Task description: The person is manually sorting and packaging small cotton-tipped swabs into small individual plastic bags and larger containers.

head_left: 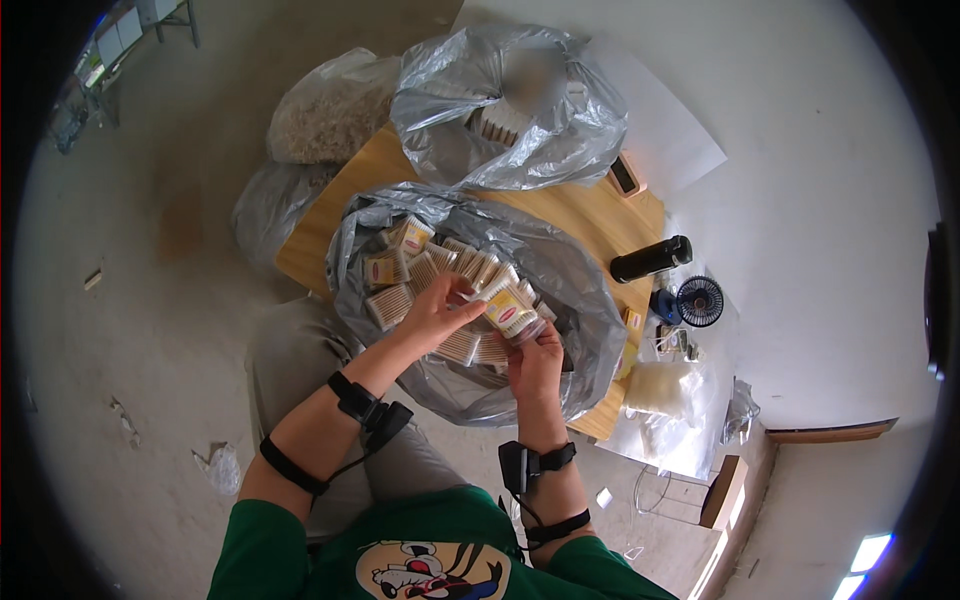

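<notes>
Between my two hands is a small clear pack of cotton swabs with a yellow, white and red label. My left hand pinches its left side with thumb and fingers. Lower down, my right hand grips the near right end. Beneath them, a grey plastic bag lies wide open, its edges folded outward. Several similar packs and bundles of swabs fill it, some labelled in yellow. My hands partly hide the packs in the middle.
A second grey plastic bag sits at the table's far end, holding more bundles. A wooden table carries both bags. A black flask, a small fan and a clear bag stand to the right. Full clear sacks are at far left.
</notes>
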Tool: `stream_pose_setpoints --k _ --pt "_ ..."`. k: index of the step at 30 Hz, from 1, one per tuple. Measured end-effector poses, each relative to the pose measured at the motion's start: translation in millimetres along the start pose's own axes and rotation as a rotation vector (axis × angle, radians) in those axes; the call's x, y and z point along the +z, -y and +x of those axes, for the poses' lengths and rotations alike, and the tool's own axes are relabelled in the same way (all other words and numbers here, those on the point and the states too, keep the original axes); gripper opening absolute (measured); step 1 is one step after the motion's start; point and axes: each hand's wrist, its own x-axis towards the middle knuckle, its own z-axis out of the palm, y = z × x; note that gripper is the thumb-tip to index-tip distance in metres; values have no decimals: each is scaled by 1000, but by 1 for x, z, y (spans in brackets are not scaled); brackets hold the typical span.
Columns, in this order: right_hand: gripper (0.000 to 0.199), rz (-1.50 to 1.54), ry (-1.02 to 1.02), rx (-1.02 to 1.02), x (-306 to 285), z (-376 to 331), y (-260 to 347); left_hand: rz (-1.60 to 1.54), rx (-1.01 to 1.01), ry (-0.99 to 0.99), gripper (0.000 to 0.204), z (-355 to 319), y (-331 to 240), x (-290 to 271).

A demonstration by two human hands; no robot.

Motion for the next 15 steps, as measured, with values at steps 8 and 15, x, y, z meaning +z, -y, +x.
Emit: stream_pose_setpoints --k 8,15 --pt "27 -776 97 -376 -5 5 3 417 198 79 17 -2 -17 -5" --pt "24 -1024 189 -366 15 11 -2 261 219 86 14 -5 -6 -3"
